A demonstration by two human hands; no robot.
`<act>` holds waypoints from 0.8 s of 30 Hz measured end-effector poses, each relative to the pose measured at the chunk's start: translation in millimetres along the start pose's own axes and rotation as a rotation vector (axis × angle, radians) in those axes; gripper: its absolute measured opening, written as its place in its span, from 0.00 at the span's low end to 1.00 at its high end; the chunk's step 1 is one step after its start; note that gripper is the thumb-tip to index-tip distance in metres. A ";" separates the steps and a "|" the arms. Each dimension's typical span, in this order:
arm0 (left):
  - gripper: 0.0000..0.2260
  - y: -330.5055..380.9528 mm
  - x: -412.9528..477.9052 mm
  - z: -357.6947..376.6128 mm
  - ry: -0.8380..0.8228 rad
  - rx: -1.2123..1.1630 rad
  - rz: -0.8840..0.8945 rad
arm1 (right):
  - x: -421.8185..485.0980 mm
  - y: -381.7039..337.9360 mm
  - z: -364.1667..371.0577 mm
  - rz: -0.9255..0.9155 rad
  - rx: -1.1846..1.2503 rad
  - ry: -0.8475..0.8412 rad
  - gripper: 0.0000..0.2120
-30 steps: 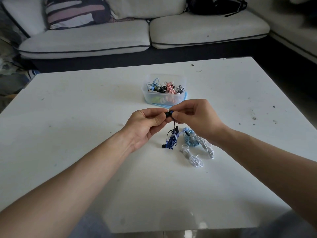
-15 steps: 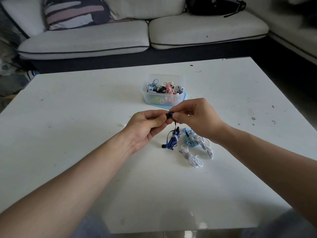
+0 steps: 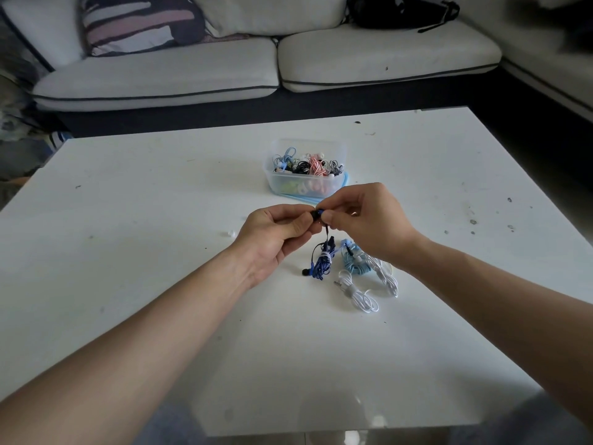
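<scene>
While it is held up above the table, the earbud (image 3: pixel 316 214) sits pinched between both hands. The left hand (image 3: pixel 276 236) closes thumb and forefinger on it from one side. The right hand (image 3: pixel 369 220) nips it with thumb and fingertip from the other, and the remaining fingers of each hand are loosely bent. Only a sliver of the bud shows between the fingertips, black with a touch of blue.

From it a thin dark cord drops to the rest of the dark blue earphones (image 3: pixel 322 263), a coiled bundle cinched round its middle by a pale band. The bundle lies on the white table (image 3: pixel 160 252) below the hands, and a second black bud pokes out at its near left end.

Just right of it lies a light blue cable coil (image 3: pixel 354 264), partly hidden by the right wrist. A white cable bundle (image 3: pixel 353 289) lies nearer the camera, and a second white bundle (image 3: pixel 386 276) further right.

Behind the hands stands a clear plastic tub (image 3: pixel 305 186) filled with more coiled earphones in blue, black, pink and white. A small white piece (image 3: pixel 230 233) lies on the table to the left of the left hand. Beyond the table, a pale sofa (image 3: pixel 160 78) carries a striped cushion (image 3: pixel 138 24) and a black bag (image 3: pixel 401 11).
</scene>
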State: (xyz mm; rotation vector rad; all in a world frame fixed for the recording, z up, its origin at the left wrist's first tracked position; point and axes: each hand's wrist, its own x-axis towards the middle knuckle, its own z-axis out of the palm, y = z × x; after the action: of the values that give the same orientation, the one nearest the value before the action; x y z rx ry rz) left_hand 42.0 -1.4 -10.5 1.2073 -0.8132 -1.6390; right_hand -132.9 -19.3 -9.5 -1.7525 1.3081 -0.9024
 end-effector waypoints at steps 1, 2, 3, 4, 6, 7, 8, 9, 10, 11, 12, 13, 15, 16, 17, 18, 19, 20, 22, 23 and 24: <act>0.05 0.0 0.3 -0.3 -0.003 -0.006 -0.006 | 0.4 -0.5 -0.4 -0.011 -0.028 0.002 0.06; 0.05 0.3 0.3 -1.0 -0.006 -0.011 -0.012 | 0.8 -1.2 -0.8 -0.020 -0.052 0.002 0.06; 0.05 0.5 0.5 -1.2 -0.009 -0.015 -0.017 | 1.0 -2.0 -1.2 -0.029 -0.076 0.000 0.06; 0.05 0.7 0.7 -1.5 -0.011 -0.019 -0.022 | 1.1 -2.4 -1.7 -0.036 -0.097 -0.006 0.06; 0.06 0.4 0.4 -1.4 -0.015 -0.025 -0.034 | 1.1 -3.4 -3.4 -0.048 -0.128 -0.023 0.05; 0.05 0.1 0.3 -1.2 -0.017 -0.029 -0.039 | 1.2 -4.0 -4.4 -0.051 -0.140 -0.031 0.05; 0.05 -0.5 0.2 -1.1 -0.018 -0.033 -0.043 | 1.6 -4.4 -5.5 -0.055 -0.150 -0.038 0.06; 0.05 -1.0 0.2 -0.5 -0.019 -0.038 -0.048 | 2.1 -4.6 -6.4 -0.056 -0.158 -0.046 0.07; 0.05 -1.5 -0.1 0.1 -0.018 -0.043 -0.052 | 2.7 -4.8 -7.3 -0.057 -0.162 -0.054 0.07; 0.05 -1.8 -0.1 0.8 -0.017 -0.047 -0.055 | 3.3 -4.8 -8.5 -0.054 -0.159 -0.059 0.07; 0.04 -2.0 0.0 1.1 -0.015 -0.048 -0.054 | 3.9 -4.5 -9.6 -0.049 -0.150 -0.064 0.07; 0.04 -2.0 0.2 1.4 -0.013 -0.044 -0.049 | 4.3 -3.8 -10.3 -0.040 -0.134 -0.068 0.07; 0.04 -1.2 0.6 1.5 -0.011 -0.014 -0.020 | 4.0 -1.6 -10.6 -0.015 -0.081 -0.069 0.06; 0.04 -0.6 0.8 1.6 -0.009 0.012 0.004 | 3.2 -1.0 -9.8 0.002 -0.047 -0.065 0.06; 0.04 -0.1 1.1 1.5 -0.006 0.043 0.031 | 2.1 -0.9 -8.4 0.022 -0.008 -0.058 0.05; 0.04 0.4 1.1 1.2 -0.001 0.074 0.057 | 0.9 -1.1 -6.9 0.042 0.036 -0.053 0.05; 0.04 0.6 1.1 1.0 0.005 0.102 0.081 | -0.3 -1.9 -5.3 0.058 0.083 -0.053 0.05; 0.04 0.3 1.0 1.0 0.010 0.126 0.101 | -1.5 -2.4 -4.2 0.073 0.124 -0.056 0.05; 0.04 -0.9 0.8 0.6 0.017 0.163 0.137 | -3.5 -3.9 -2.8 0.107 0.182 -0.057 0.05; 0.04 -2.0 0.9 0.7 0.020 0.181 0.155 | -4.3 -4.0 -2.5 0.131 0.210 -0.055 0.05; 0.04 -2.5 1.0 0.5 0.024 0.203 0.173 | -4.8 -4.4 -2.0 0.157 0.242 -0.052 0.05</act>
State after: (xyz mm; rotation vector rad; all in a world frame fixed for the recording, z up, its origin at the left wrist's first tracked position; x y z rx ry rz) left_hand 40.8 -1.4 -12.8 1.2556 -1.0588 -1.4259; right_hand -133.8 -14.1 -5.1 -1.4567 1.2285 -0.8808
